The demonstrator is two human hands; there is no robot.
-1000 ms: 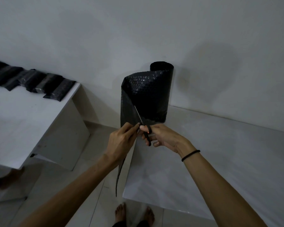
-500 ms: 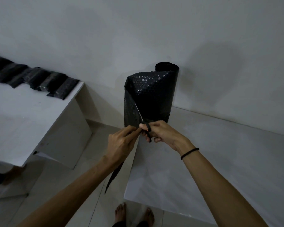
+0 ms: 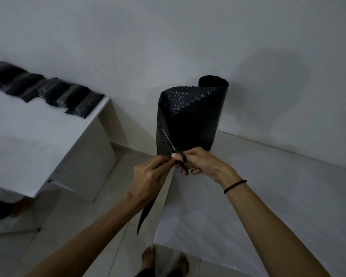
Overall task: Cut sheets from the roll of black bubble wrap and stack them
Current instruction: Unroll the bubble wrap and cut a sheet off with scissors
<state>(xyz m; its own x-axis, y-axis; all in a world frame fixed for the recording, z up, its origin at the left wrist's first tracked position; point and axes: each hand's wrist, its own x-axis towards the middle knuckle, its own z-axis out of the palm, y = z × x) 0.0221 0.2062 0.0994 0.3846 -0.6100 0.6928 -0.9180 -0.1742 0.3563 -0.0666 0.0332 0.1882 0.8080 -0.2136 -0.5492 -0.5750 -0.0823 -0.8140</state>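
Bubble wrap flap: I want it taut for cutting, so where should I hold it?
Pinch the flap at its lower edge from the left, beside the scissors, as the left hand does. It stands limp off the upright roll, so tension there should flatten the cut line.

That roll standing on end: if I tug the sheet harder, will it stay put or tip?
Probably tips or slides: the roll stands upright on its end near the table edge, and bubbled film looks light. The sheet seems floppy: its cut strip hangs limp below the left hand.
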